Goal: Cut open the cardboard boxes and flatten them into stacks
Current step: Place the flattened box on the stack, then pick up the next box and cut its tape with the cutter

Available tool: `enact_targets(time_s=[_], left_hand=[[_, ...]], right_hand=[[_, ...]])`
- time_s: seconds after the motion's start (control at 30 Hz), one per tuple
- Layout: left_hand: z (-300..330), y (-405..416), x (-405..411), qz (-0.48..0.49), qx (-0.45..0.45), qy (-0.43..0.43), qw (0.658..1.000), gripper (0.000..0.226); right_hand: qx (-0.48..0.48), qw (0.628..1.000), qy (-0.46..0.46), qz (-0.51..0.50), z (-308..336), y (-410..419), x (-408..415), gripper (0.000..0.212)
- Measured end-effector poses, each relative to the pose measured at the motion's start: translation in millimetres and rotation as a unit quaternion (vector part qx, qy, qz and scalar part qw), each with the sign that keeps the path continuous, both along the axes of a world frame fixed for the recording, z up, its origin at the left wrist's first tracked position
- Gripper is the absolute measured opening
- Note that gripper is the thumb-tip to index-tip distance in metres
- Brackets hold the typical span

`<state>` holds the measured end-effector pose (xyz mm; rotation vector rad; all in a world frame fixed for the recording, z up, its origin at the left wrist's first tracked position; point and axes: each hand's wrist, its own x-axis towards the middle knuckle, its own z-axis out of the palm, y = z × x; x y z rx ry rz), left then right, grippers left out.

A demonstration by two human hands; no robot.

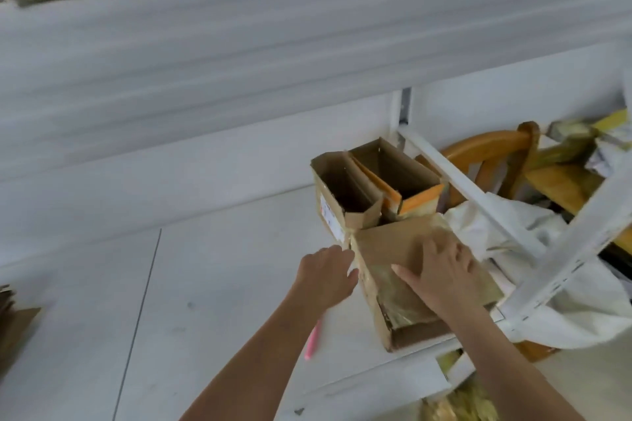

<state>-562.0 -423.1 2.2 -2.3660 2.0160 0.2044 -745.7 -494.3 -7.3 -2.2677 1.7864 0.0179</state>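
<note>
The box (pixel 410 270) lies on its side on the floor (pixel 212 284) beside two open boxes (pixel 372 184), hard against a white rack (pixel 478 202). Risk: the blade end is hidden behind the left hand (pixel 325 278), so a slip along the taped edge could cut the right hand (pixel 444 273) pressing close by, or shove the box into the rack. The left grip is curled at the box's edge around a pink cutter (pixel 313 340). The right lies flat on top, fingers spread, holding nothing.
</note>
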Motion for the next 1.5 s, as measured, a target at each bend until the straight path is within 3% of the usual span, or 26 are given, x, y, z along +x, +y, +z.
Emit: enact_targets(time_s=[0.07, 0.13, 0.23, 0.3, 0.4, 0.57, 0.7, 0.83, 0.93, 1.03, 1.17, 1.23, 1.33, 1.4, 1.5], left_hand=[[-11, -8, -11, 0.029, 0.033, 0.053, 0.998, 0.042], [-18, -14, -21, 0.089, 0.056, 0.165, 0.981, 0.042], [-24, -18, -30, 0.180, 0.039, 0.358, 0.915, 0.024], [-21, -16, -29, 0.212, 0.011, 0.401, 0.891, 0.023], [-4, -6, -20, 0.229, -0.012, 0.416, 0.880, 0.036], [29, 23, 19, 0.332, -0.070, 0.353, 0.872, 0.059], [52, 63, 58, 0.424, -0.169, 0.297, 0.839, 0.063], [70, 112, 87, 0.455, -0.306, 0.361, 0.754, 0.053], [66, 143, 103, 0.488, -0.367, 0.399, 0.684, 0.050], [41, 170, 111, 0.549, -0.324, 0.412, 0.651, 0.056], [6, 194, 116, 0.571, -0.283, 0.437, 0.635, 0.048], [2, 196, 116, 0.559, -0.287, 0.453, 0.632, 0.042], [6, 196, 117, 0.535, -0.289, 0.464, 0.644, 0.038], [10, 197, 115, 0.523, -0.289, 0.470, 0.649, 0.034], [13, 196, 115, 0.513, -0.296, 0.485, 0.644, 0.031]], right_hand=[[0.035, 0.999, -0.023, -0.026, -4, -14, -13, 0.102], [0.065, 0.997, -0.032, -0.041, -4, -23, -20, 0.112], [0.053, 0.991, -0.089, -0.080, -1, -26, -24, 0.099], [0.023, 0.985, -0.124, -0.117, 3, -23, -26, 0.082], [-0.008, 0.986, -0.112, -0.125, 14, -18, -29, 0.072], [0.023, 0.989, -0.135, -0.054, 38, 8, 5, 0.065], [0.029, 0.972, -0.229, 0.030, 43, 38, 55, 0.061], [0.017, 0.906, -0.405, 0.120, 45, 64, 101, 0.046], [0.029, 0.874, -0.449, 0.183, 39, 81, 127, 0.039], [0.102, 0.874, -0.411, 0.239, 16, 91, 141, 0.036], [0.175, 0.874, -0.398, 0.215, -18, 89, 139, 0.032], [0.136, 0.913, -0.330, 0.197, -37, 79, 133, 0.038], [0.063, 0.966, -0.119, 0.219, -68, 64, 122, 0.044], [0.060, 0.966, -0.020, 0.250, -87, 62, 115, 0.045], [-0.032, 0.951, 0.018, 0.308, -100, 65, 107, 0.026]])
